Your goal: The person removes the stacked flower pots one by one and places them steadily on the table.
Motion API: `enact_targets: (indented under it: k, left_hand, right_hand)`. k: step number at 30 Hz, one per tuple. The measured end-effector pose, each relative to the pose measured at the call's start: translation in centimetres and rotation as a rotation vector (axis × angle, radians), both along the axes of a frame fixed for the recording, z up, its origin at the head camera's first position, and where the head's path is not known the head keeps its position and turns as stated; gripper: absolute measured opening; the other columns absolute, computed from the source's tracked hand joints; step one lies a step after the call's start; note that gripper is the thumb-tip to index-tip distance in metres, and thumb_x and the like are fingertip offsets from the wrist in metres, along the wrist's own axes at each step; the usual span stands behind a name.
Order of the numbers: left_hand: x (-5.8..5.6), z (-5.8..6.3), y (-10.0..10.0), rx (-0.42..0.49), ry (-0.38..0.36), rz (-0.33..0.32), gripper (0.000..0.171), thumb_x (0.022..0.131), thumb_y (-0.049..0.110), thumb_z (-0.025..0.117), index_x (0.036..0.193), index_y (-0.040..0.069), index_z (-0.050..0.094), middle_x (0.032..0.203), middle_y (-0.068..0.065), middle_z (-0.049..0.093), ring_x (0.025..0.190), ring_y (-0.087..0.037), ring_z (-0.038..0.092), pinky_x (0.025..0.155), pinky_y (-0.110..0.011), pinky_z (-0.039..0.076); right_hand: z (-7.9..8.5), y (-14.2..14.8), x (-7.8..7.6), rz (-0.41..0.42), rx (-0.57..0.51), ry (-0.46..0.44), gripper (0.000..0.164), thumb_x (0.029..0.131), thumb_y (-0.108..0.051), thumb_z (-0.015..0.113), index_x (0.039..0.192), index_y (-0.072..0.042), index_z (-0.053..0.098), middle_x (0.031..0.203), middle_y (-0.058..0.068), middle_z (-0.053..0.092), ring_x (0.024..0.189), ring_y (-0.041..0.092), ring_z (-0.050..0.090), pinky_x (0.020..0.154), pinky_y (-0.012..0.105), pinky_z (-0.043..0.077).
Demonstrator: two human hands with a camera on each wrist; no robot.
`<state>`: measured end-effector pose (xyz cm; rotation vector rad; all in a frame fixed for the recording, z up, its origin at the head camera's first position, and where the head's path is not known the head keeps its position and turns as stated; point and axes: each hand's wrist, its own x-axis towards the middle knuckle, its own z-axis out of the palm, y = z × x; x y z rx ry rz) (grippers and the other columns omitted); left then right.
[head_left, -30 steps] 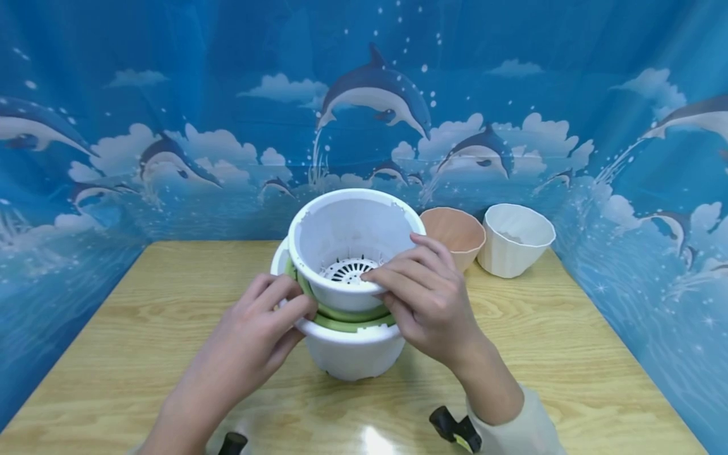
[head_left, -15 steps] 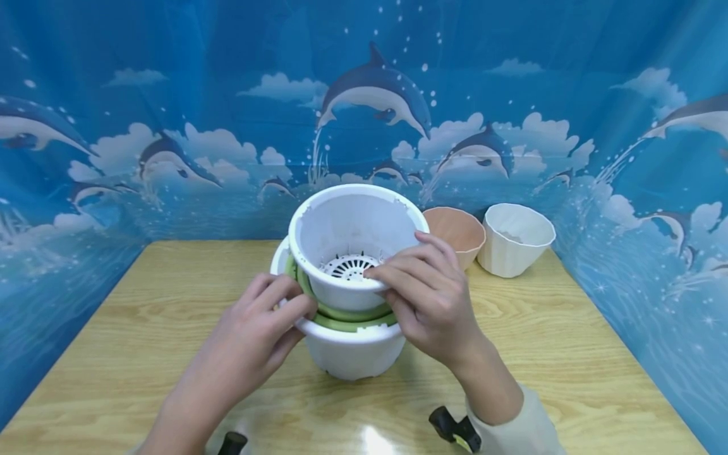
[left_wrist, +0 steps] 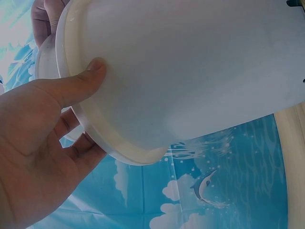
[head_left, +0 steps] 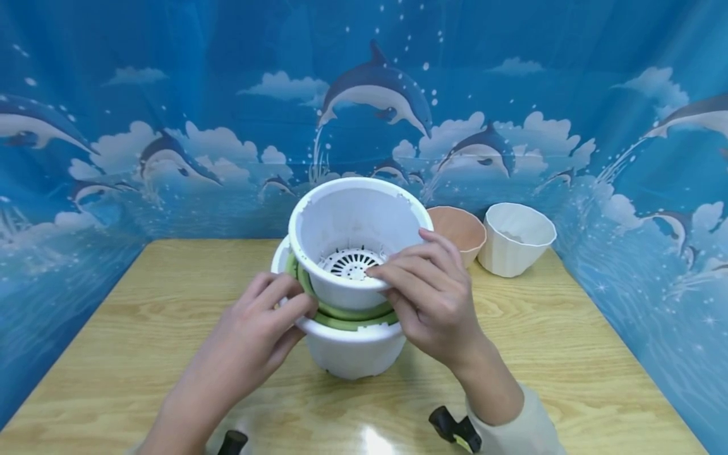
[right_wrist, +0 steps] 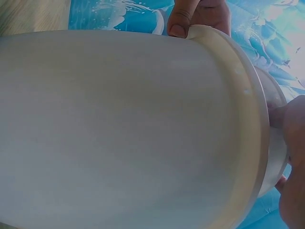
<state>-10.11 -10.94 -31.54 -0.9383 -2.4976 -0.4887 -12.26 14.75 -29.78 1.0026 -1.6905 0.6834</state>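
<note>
White inner pot sits within green rings inside a larger white pot, midway between the counter's side edges. Right grip clamps the inner pot; left grip clamps the larger one. Keeping both square should limit jamming. Peach pot and cream pot stand near the far right corner, before a dolphin-printed curtain.

Nested at the centre, a pair off to the rear right!
The inner pot sits in the middle pot, that one in the outer pot, all on the table. Left hand at the outer pot's left-front rim, right hand at the inner pot's right-front rim. Behind and right, the neighbouring pot, then the far-right pot just beside it; the curtain backs it all.
</note>
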Motion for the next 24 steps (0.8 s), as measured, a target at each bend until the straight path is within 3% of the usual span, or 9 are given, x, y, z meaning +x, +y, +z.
enact_targets:
  k: [24]
  left_hand:
    - [0.00, 0.07, 0.07, 0.012, 0.020, -0.016, 0.026, 0.084, 0.018, 0.080, 0.103, 0.027, 0.066, 0.108, 0.010, 0.056, 0.109, -0.015, 0.050, 0.084, -0.036, 0.054]
  right_hand:
    - [0.54, -0.02, 0.58, -0.008, -0.045, 0.037, 0.009, 0.089, -0.010, 0.069, 0.092, -0.008, 0.077, 0.084, 0.004, 0.074, 0.083, 0.024, 0.064, 0.103, 0.054, 0.041]
